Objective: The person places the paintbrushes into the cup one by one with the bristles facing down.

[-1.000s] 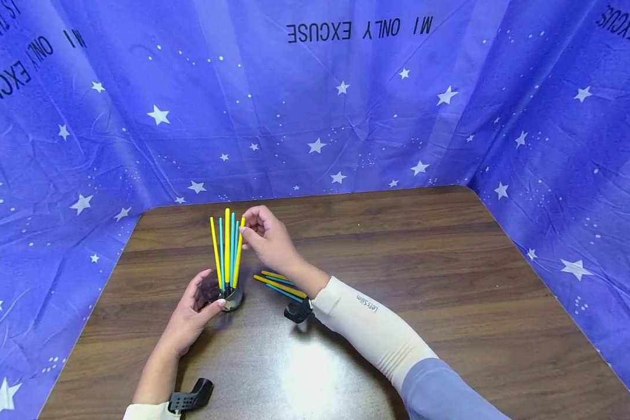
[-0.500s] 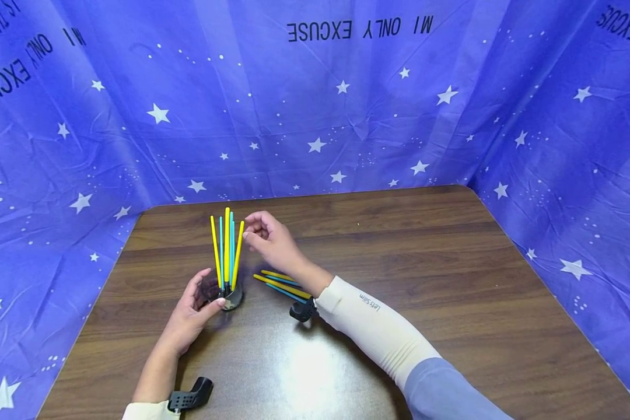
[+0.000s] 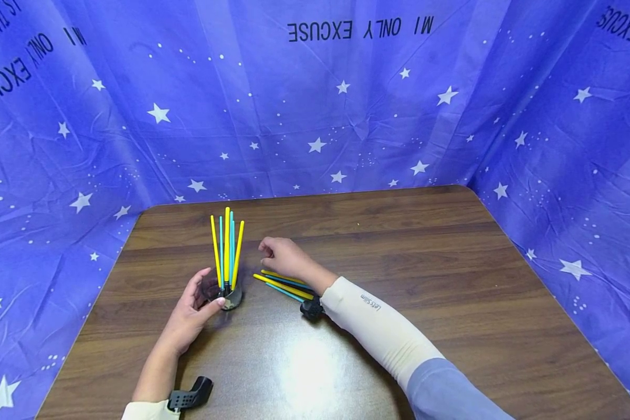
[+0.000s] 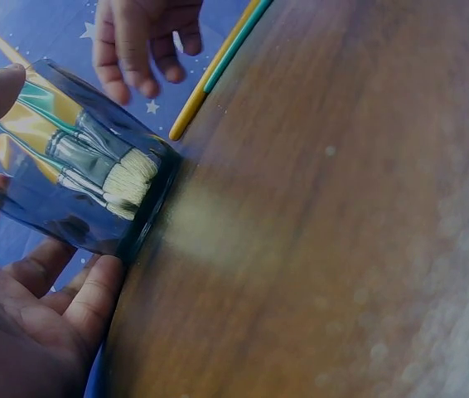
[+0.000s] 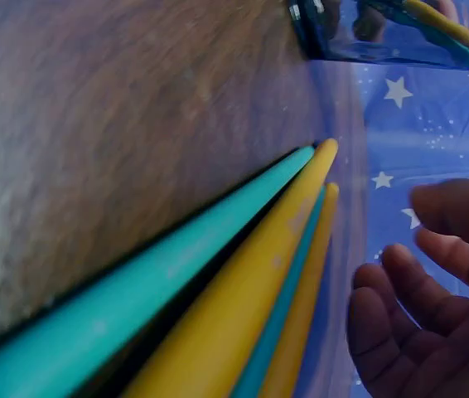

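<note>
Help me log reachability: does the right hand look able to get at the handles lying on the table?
Probably yes: the right hand looks empty and close to the handles, with nothing covering their tips; the left hand is holding the cup.

On the left of the brown wood-grain table (image 3: 425, 262), a person's left hand (image 3: 189, 318) grips a dark see-through cup (image 3: 234, 301), thumb on its near side. Three slim yellow rods (image 3: 227, 245) and three thin turquoise rods (image 3: 221, 248) stand in it, fanning slightly. To its right, the right hand (image 3: 286, 256), fingers loosely bent, hangs just beyond a loose bunch of yellow and turquoise rods (image 3: 282, 286) lying partly hidden under its wrist. A blue curtain (image 3: 273, 131) with white stars and black lettering hangs at the far side.
</note>
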Demonstrator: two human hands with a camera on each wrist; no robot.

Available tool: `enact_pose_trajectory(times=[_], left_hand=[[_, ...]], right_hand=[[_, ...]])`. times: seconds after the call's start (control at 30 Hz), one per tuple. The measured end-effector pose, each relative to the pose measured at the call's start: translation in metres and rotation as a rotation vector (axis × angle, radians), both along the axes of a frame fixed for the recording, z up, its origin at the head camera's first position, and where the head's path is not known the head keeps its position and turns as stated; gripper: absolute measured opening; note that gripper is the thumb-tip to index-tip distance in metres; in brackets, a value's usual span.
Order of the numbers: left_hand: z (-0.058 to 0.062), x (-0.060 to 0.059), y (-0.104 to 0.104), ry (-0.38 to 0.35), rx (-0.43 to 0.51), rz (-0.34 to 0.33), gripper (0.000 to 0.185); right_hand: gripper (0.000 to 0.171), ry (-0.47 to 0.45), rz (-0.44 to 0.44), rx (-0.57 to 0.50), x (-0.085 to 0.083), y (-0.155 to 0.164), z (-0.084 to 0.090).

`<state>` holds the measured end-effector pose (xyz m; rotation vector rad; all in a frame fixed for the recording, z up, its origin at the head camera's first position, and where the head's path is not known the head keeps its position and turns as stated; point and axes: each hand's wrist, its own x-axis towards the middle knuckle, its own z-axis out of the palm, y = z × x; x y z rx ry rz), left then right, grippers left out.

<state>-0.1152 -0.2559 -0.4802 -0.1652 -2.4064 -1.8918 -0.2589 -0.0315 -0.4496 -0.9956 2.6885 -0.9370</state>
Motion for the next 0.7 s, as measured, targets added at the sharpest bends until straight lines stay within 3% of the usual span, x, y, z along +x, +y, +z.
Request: enact_pose_trajectory(times=[0.27,0.7], left_hand=[[-0.0007,-0.0002,-0.0007,-0.012,-0.007,-0.001,0.069],[-0.0023,-0.0010,-0.0024,-0.016,-0.018,0.001,0.069]], right_hand=[[0.022,-0.041,0.083,0.197,-0.0007,-0.0009,-0.0055],[0.011,-0.084,0.155,0.270,-0.0027,-0.0028,-0.0044]])
